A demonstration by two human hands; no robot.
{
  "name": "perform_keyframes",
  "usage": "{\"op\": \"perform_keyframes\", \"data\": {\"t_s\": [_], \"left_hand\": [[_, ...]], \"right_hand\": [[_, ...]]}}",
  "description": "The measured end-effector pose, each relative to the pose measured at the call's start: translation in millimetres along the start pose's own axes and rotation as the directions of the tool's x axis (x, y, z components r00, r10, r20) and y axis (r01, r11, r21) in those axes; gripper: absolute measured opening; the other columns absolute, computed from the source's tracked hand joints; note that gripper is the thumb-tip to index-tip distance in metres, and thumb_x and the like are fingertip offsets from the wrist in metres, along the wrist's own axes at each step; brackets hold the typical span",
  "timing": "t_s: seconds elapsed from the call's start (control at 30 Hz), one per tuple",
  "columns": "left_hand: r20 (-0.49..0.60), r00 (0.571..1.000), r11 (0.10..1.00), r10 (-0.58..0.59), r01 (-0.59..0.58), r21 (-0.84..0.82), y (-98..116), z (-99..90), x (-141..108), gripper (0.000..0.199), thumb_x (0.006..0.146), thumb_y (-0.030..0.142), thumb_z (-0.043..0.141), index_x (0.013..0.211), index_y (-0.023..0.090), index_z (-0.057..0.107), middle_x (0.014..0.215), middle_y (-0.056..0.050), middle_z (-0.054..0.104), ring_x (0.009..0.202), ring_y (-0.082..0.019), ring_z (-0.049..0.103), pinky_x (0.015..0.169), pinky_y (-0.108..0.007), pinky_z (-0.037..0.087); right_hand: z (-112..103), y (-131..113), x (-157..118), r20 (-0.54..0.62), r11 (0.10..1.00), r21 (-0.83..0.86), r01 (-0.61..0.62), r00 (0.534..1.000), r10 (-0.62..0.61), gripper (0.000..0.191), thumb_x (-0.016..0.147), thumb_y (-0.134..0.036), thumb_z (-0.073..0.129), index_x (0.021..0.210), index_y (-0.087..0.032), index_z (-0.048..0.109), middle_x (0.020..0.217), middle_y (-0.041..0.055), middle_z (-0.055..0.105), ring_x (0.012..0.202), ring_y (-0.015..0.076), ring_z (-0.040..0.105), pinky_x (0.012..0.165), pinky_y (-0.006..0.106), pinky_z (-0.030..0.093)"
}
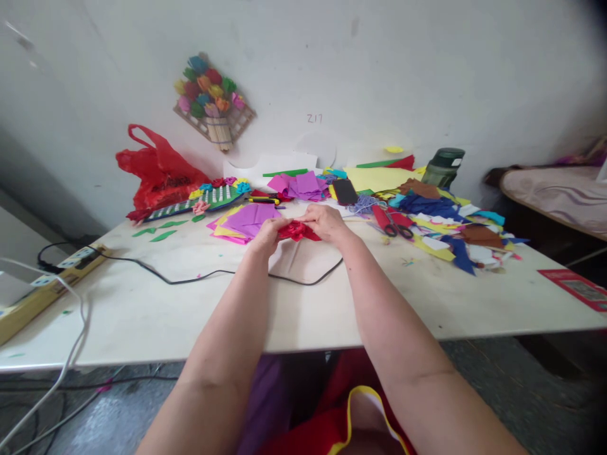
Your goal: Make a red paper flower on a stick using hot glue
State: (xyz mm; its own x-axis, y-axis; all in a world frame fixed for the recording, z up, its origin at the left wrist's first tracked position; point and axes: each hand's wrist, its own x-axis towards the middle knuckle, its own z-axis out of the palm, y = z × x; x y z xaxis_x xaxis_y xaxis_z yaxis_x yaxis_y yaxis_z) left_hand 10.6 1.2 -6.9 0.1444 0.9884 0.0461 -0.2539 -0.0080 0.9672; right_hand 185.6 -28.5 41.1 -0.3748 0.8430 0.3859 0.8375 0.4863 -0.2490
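A crumpled piece of red paper [298, 231] is held between my two hands above the middle of the table. My left hand [270, 234] pinches its left side. On its upper right, my right hand [325, 221] is closed with the fingers gathered on the paper; the exact finger positions are partly hidden. Just left of my left hand lies a stack of purple, yellow and pink paper sheets [249, 221]. Black-handled scissors [396, 229] rest to the right of my right hand.
A black cable [173, 281] crosses the table toward a power strip [61, 278] at left. Green leaf cutouts [164, 236], a red plastic bag [159, 167] and paper flowers [243, 187] lie left. Paper scraps [436, 212], a phone [344, 191] and a green bottle [443, 169] are right.
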Motion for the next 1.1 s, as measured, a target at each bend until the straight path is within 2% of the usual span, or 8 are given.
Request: {"op": "perform_keyframes", "data": {"t_s": [0.23,0.6,0.73,0.93,1.0,1.1], "left_hand": [[0.031,0.999,0.999,0.034,-0.035,0.035,0,-2.0,0,0.019,0.059,0.026,0.077,0.061,0.013,0.063,0.057,-0.003,0.061,0.052,-0.011,0.053,0.054,-0.024,0.038],[0.12,0.988,0.988,0.094,-0.108,0.113,1,-3.5,-1,0.025,0.06,0.033,0.082,0.062,0.014,0.066,0.057,-0.003,0.061,0.052,-0.011,0.052,0.053,-0.025,0.036],[0.19,0.975,0.979,0.112,-0.141,0.15,3,-2.1,-3,0.029,0.062,0.037,0.083,0.062,0.013,0.067,0.057,-0.003,0.062,0.052,-0.011,0.051,0.056,-0.025,0.037],[0.239,0.963,0.968,0.124,-0.17,0.184,7,0.9,-7,0.035,0.061,0.044,0.085,0.064,0.013,0.069,0.057,-0.004,0.063,0.053,-0.012,0.053,0.057,-0.026,0.039],[0.24,0.963,0.967,0.126,-0.173,0.186,8,1.9,-8,0.035,0.062,0.045,0.085,0.064,0.013,0.068,0.057,-0.004,0.064,0.053,-0.012,0.053,0.057,-0.026,0.039],[0.242,0.962,0.965,0.13,-0.178,0.19,8,3.0,-8,0.035,0.064,0.044,0.085,0.064,0.014,0.067,0.058,-0.004,0.064,0.054,-0.012,0.053,0.058,-0.026,0.039]], "right_hand": [[2,2,0,-0.007,0.998,0.065,-0.015,1.0,0.015,0.025,0.088,-0.024,0.061,0.107,-0.028,0.078,0.114,0.0027,0.072,0.1,0.0189,0.063,0.078,0.026,0.044],[11,17,3,-0.03,0.978,0.201,0.052,0.998,-0.047,0.03,0.092,-0.023,0.054,0.112,-0.023,0.077,0.108,0.007,0.071,0.095,0.0173,0.063,0.086,0.029,0.047],[8,18,2,-0.026,0.978,0.207,0.035,0.999,-0.03,0.028,0.093,-0.026,0.055,0.109,-0.022,0.077,0.103,0.0056,0.073,0.091,0.0156,0.063,0.082,0.026,0.045],[7,19,1,0.013,0.985,0.171,-0.002,1.0,-0.001,0.034,0.093,-0.041,0.053,0.083,-0.022,0.08,0.092,0.0025,0.073,0.081,0.0146,0.06,0.069,0.025,0.04],[7,19,1,0.019,0.99,0.142,-0.022,1.0,0.019,0.035,0.093,-0.043,0.053,0.082,-0.024,0.08,0.091,0.0015,0.073,0.081,0.0148,0.06,0.066,0.025,0.038],[6,18,2,0.022,0.991,0.124,-0.056,0.998,0.054,0.028,0.091,-0.042,0.057,0.09,-0.028,0.081,0.094,0.0005,0.074,0.084,0.0157,0.062,0.066,0.025,0.038]]}}
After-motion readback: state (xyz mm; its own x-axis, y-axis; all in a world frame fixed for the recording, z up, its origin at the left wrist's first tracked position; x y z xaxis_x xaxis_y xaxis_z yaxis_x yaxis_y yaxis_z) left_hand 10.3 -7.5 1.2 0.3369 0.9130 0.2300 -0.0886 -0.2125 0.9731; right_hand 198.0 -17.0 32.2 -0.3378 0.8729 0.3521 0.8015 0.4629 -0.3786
